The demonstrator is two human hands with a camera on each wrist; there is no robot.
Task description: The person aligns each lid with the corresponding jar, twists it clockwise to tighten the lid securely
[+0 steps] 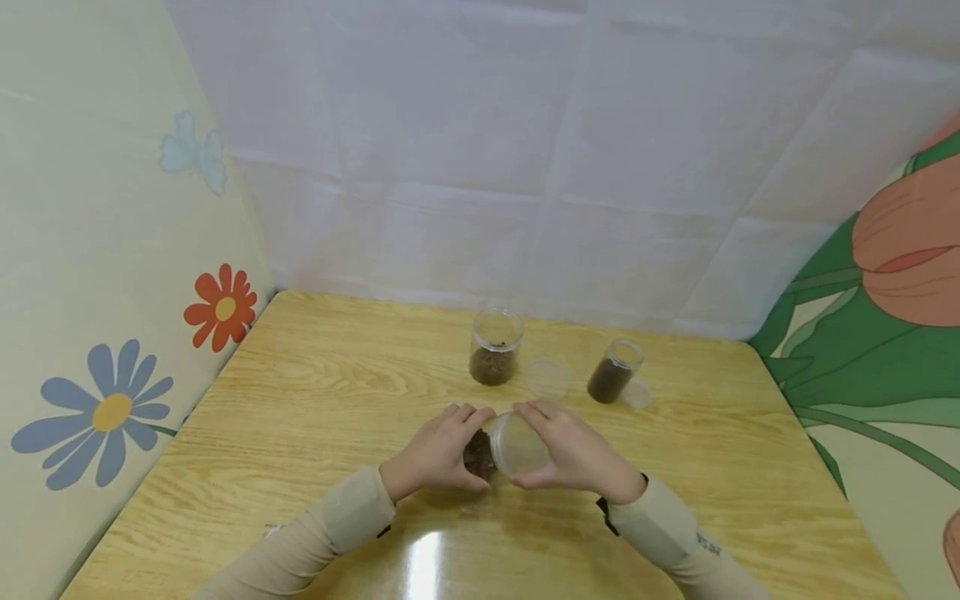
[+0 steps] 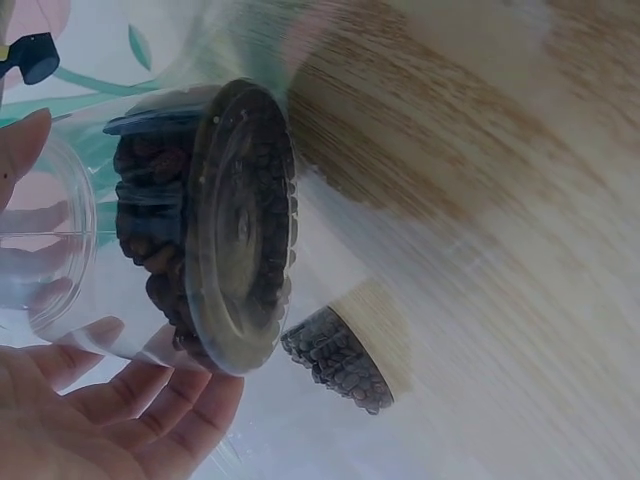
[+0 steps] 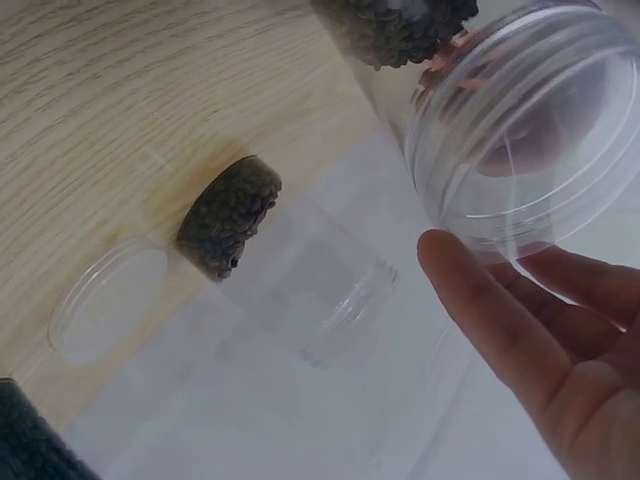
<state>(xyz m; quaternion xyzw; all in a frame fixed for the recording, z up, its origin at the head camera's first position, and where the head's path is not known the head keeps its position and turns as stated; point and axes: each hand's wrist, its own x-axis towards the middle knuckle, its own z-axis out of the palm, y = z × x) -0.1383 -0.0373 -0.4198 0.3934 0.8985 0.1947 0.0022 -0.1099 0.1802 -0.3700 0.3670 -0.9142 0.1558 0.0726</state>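
Observation:
A clear jar [image 1: 480, 455] with dark brown pieces, bean-like in the left wrist view, lies tilted on its side between my two hands above the table. My left hand [image 1: 442, 450] grips its body near the bottom, thumb on one side and fingers on the other. At the opposite end, my right hand [image 1: 573, 450] holds the clear round lid [image 1: 522, 443] between thumb and fingers. Threaded rings show beside this lid [image 3: 540, 130] in the right wrist view. Whether the lid is still seated on the mouth, I cannot tell.
Farther back on the wood-grain table [image 1: 360, 358] stands an open clear jar [image 1: 495, 354] of dark pieces, its lid [image 1: 547, 377] lying beside it. To the right, a narrower open jar [image 1: 613, 372] holds dark contents, near a small lid [image 1: 637, 393]. White cloth [image 1: 487, 208] hangs behind.

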